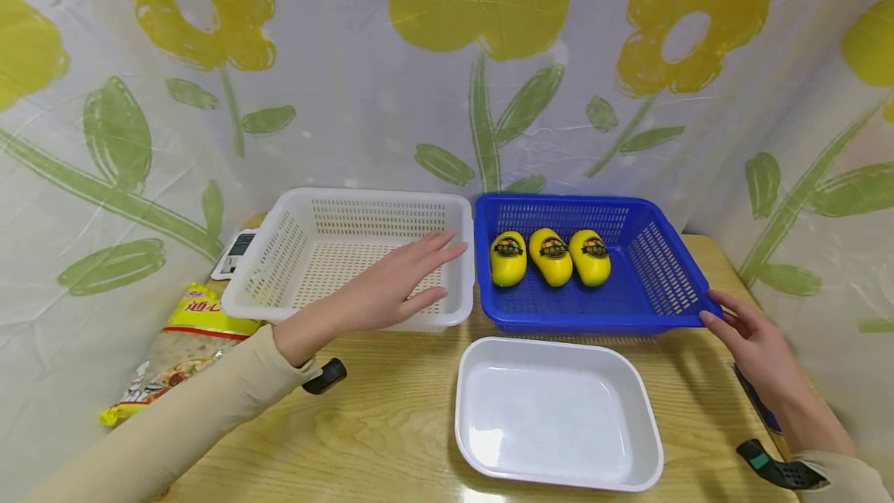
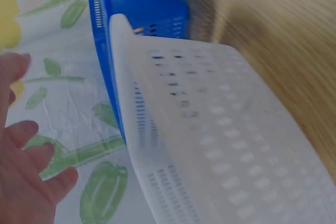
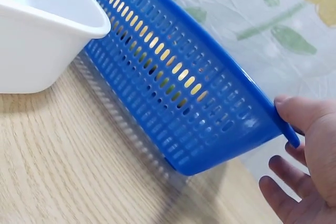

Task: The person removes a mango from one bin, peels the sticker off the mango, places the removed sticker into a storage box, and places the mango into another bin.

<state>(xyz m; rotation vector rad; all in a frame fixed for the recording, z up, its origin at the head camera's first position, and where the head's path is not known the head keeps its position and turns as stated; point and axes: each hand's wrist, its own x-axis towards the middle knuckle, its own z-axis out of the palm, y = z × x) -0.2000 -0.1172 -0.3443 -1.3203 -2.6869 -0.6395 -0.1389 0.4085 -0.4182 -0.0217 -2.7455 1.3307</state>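
Observation:
In the head view my left hand [image 1: 398,282] is over the white perforated basket [image 1: 380,216], its fingers stretched toward the right rim and holding nothing. My right hand [image 1: 754,344] pinches the front right corner of the blue basket [image 1: 649,293], thumb on top of the rim and fingers beneath. That grip also shows in the right wrist view, at the rim of the blue basket [image 3: 236,129]. Three yellow mangoes with dark labels lie side by side in the blue basket: a left one [image 1: 508,258], a middle one [image 1: 552,257] and a right one [image 1: 590,258].
A white rectangular tray [image 1: 552,418] stands in front of the blue basket. On the left lie a yellow-topped food bag [image 1: 188,355] and a white device with a dark display [image 1: 240,243], partly behind the white basket. A flowered curtain [image 1: 335,115] hangs around the wooden table [image 1: 363,425].

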